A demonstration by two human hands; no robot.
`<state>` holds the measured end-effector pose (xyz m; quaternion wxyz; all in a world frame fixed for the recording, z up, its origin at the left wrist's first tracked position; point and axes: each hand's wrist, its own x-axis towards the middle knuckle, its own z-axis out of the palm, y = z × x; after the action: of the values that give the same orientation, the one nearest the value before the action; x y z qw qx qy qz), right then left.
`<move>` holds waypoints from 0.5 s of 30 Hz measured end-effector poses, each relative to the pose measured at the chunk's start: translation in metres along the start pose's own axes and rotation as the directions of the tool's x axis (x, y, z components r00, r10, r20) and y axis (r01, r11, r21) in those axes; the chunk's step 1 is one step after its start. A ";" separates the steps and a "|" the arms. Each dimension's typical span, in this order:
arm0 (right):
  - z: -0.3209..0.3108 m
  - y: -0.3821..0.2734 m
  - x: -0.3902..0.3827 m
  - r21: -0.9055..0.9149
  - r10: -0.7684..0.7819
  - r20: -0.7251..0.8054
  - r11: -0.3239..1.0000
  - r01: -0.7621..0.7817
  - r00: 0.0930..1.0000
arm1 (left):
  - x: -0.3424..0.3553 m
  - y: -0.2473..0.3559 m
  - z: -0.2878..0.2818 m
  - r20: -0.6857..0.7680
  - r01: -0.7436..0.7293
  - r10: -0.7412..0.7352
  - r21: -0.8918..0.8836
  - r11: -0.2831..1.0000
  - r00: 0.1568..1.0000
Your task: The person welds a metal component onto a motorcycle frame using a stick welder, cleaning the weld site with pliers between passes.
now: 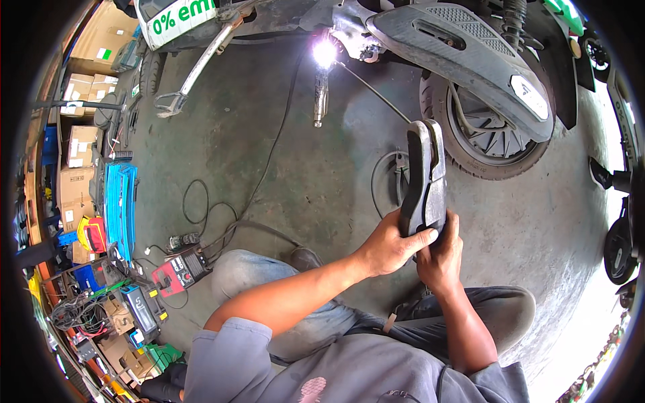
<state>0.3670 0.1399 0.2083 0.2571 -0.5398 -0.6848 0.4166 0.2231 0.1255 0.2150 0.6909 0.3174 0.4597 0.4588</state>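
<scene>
Both hands are closed around a black welding electrode holder [424, 178] in front of me. My left hand [390, 247] wraps its lower end from the left, thumb lying across it. My right hand [441, 258] grips the same end from the right. From the holder's top a thin welding rod [373, 88] slants up and left. Its tip meets a bright welding arc [324, 54] at the underside of a scooter. Just below the glare hangs a short metal tube [321, 101]; the glare hides the joint itself.
The scooter's rear wheel [494, 144] and grey side cover [463, 60] stand at right. A metal stand leg [201, 67] reaches down at far left. Black cables [274, 144] cross the floor near a red welding machine [180, 272]. Cardboard boxes [77, 188] line the left.
</scene>
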 end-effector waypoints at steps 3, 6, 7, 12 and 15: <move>-0.001 0.002 -0.002 0.017 -0.004 0.012 1.000 0.004 1.000 | -0.002 -0.002 0.001 -0.017 -0.003 0.003 0.026 1.000 1.000; -0.003 -0.003 -0.004 0.007 0.021 0.017 1.000 -0.021 1.000 | -0.003 -0.006 0.004 -0.031 -0.014 0.014 0.013 1.000 0.999; -0.004 -0.003 -0.005 0.002 0.022 0.018 1.000 -0.022 1.000 | -0.003 -0.007 0.005 -0.036 -0.023 0.024 0.008 1.000 0.999; -0.005 0.000 -0.007 -0.015 0.002 0.014 1.000 -0.002 1.000 | -0.005 -0.010 0.007 -0.032 -0.007 0.007 0.005 1.000 0.999; -0.005 -0.001 -0.009 -0.032 -0.022 0.015 0.999 0.022 1.000 | -0.007 -0.011 0.006 -0.019 0.005 -0.005 0.005 1.000 1.000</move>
<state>0.3724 0.1329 0.2127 0.2481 -0.5334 -0.6991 0.4065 0.2310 0.1149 0.2103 0.6868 0.3138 0.4681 0.4589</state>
